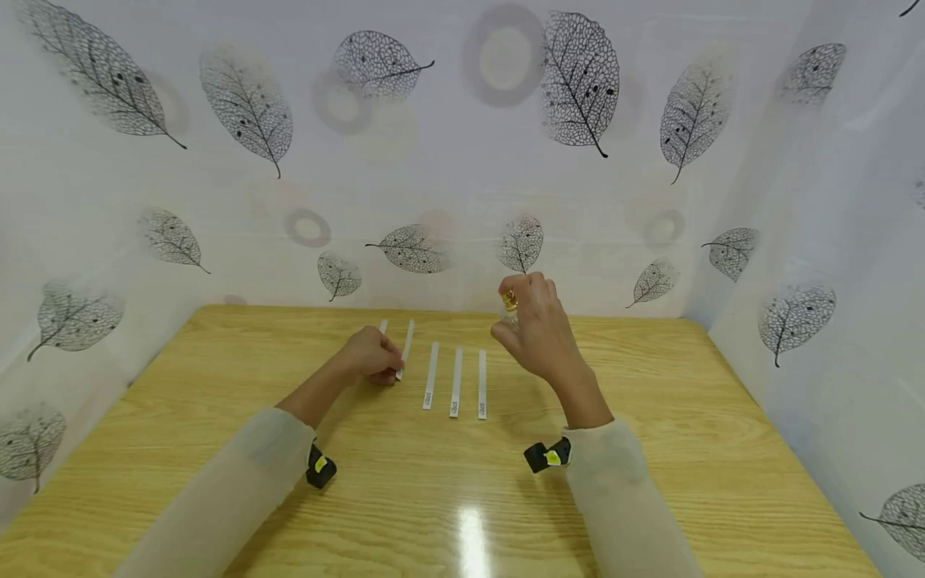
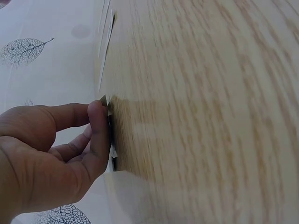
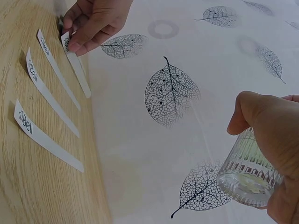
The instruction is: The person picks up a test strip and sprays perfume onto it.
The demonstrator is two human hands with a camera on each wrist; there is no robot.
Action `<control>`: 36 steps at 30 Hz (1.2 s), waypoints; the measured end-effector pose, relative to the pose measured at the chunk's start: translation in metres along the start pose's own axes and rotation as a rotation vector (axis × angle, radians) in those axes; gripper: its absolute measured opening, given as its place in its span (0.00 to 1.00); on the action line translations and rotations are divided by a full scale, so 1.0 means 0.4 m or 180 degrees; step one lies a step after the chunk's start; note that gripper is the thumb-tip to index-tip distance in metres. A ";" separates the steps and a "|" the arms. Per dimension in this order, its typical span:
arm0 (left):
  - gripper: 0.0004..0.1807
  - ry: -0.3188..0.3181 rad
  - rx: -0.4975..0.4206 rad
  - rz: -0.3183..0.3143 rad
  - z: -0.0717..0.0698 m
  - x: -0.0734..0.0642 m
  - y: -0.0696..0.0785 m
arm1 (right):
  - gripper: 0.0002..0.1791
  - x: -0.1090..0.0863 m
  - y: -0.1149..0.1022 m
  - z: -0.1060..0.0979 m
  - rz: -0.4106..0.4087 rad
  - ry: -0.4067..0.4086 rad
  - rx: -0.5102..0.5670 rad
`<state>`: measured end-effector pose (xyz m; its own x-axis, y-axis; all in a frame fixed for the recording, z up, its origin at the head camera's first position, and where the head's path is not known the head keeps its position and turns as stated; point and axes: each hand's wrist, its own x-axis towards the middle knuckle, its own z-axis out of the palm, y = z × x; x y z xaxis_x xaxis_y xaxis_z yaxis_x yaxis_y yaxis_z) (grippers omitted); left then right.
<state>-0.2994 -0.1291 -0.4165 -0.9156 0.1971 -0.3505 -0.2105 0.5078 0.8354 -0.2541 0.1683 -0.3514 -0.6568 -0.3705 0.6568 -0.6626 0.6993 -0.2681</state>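
Your left fingers pinch one white strip by its near end, toward the worktop's far edge. Your right hand grips the glass bottle, raised off the surface. Three labelled strips lie between.

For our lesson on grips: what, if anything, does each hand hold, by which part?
The right hand holds a glass bottle around its sides; the left hand pinches a white strip by its printed end.
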 end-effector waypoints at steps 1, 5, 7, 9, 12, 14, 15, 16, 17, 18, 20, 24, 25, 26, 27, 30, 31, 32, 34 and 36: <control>0.08 0.0015 0.0017 -0.0003 0.001 -0.001 0.000 | 0.24 0.000 0.000 0.000 -0.0003 -0.0001 -0.0001; 0.05 0.0124 0.0128 0.0001 0.005 -0.007 0.005 | 0.25 0.000 0.000 -0.001 0.0002 -0.0001 -0.0006; 0.05 0.0183 0.0227 0.0024 0.008 -0.010 0.007 | 0.25 -0.001 0.001 -0.003 0.0023 -0.0020 -0.0003; 0.04 0.0230 0.0321 0.0047 0.011 -0.012 0.008 | 0.25 -0.002 0.002 -0.005 0.0052 -0.0045 0.0004; 0.04 0.0269 0.0385 0.0064 0.013 -0.013 0.008 | 0.25 -0.003 0.003 -0.008 0.0082 -0.0089 0.0035; 0.04 0.0282 0.0396 0.0068 0.013 -0.013 0.008 | 0.24 -0.002 0.005 -0.010 0.0085 -0.0110 0.0054; 0.05 0.0283 0.0392 0.0072 0.013 -0.013 0.008 | 0.23 -0.001 0.006 -0.010 0.0087 -0.0118 0.0062; 0.05 0.0284 0.0395 0.0070 0.012 -0.013 0.008 | 0.23 -0.001 0.007 -0.011 0.0087 -0.0125 0.0066; 0.05 0.0285 0.0398 0.0074 0.012 -0.013 0.009 | 0.23 -0.001 0.007 -0.012 0.0088 -0.0133 0.0070; 0.06 0.0281 0.0386 0.0072 0.011 -0.012 0.009 | 0.22 -0.001 0.007 -0.012 0.0092 -0.0137 0.0072; 0.06 0.0276 0.0358 0.0064 0.009 -0.014 0.010 | 0.22 -0.001 0.008 -0.013 0.0093 -0.0143 0.0075; 0.06 0.0258 0.0325 0.0090 0.004 -0.022 0.013 | 0.22 0.000 0.009 -0.013 0.0087 -0.0143 0.0081; 0.06 0.0255 0.0327 0.0099 0.003 -0.024 0.015 | 0.22 0.000 0.009 -0.012 0.0081 -0.0143 0.0083; 0.05 0.0255 0.0335 0.0110 0.002 -0.026 0.015 | 0.22 0.000 0.009 -0.012 0.0078 -0.0142 0.0085; 0.05 0.0249 0.0341 0.0126 0.001 -0.028 0.016 | 0.22 0.000 0.009 -0.013 0.0074 -0.0141 0.0089; 0.06 0.0236 0.0396 0.0165 0.000 -0.033 0.018 | 0.22 0.001 0.008 -0.014 0.0069 -0.0146 0.0109; 0.06 0.0229 0.0404 0.0173 0.000 -0.035 0.019 | 0.22 0.001 0.008 -0.014 0.0072 -0.0148 0.0111; 0.06 0.0220 0.0425 0.0183 0.001 -0.036 0.020 | 0.22 0.001 0.008 -0.014 0.0076 -0.0150 0.0114; 0.06 0.0192 0.0480 0.0206 0.003 -0.040 0.021 | 0.22 0.000 0.007 -0.015 0.0087 -0.0155 0.0117; 0.06 0.0168 0.0519 0.0220 0.005 -0.043 0.023 | 0.22 0.000 0.007 -0.016 0.0103 -0.0159 0.0109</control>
<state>-0.2849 -0.1261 -0.4035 -0.9436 0.1940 -0.2684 -0.0922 0.6246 0.7755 -0.2537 0.1742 -0.3477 -0.6946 -0.3785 0.6117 -0.6521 0.6904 -0.3133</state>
